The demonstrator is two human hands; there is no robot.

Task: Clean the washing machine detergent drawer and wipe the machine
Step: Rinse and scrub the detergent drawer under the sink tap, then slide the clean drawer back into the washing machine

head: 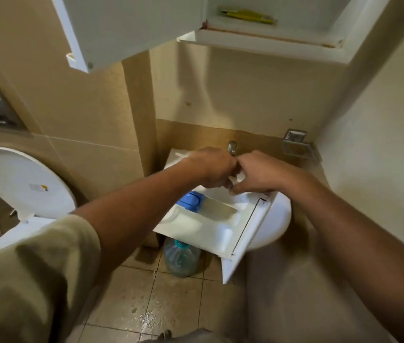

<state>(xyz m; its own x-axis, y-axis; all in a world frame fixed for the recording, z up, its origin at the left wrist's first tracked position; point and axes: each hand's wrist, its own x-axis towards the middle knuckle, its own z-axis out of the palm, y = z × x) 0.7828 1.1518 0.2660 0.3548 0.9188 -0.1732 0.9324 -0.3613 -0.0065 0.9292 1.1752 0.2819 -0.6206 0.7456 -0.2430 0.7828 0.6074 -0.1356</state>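
Nearest you, the tiled floor [171,305] below the detergent drawer [208,219] is showing wet patches, so you are risking a slip if you are shifting your weight while both arms are reaching forward. Just beneath the drawer's near corner, a large clear water bottle [182,258] is standing on those tiles; anything falling from the drawer would be striking it.

The detergent drawer itself is lying out of the machine, resting tilted across the rim of the white washbasin [277,224], with its front panel overhanging toward you and its blue softener cap [191,200] at the left side. That perch looks unsteady to me: pressing down on the far end could be tipping the near end up, or sliding the whole drawer off the basin.

At the drawer's far end, your left hand [212,169] and right hand [255,175] are meeting, both curled closed around something small and pale; I cannot tell what it is, nor how firmly you are gripping it. A small part slipping there could be dropping into the basin drain.

Beyond the drawer, the tap [232,147] is sitting close behind your knuckles. Above it, the open cabinet door [102,33] is hanging at head height.
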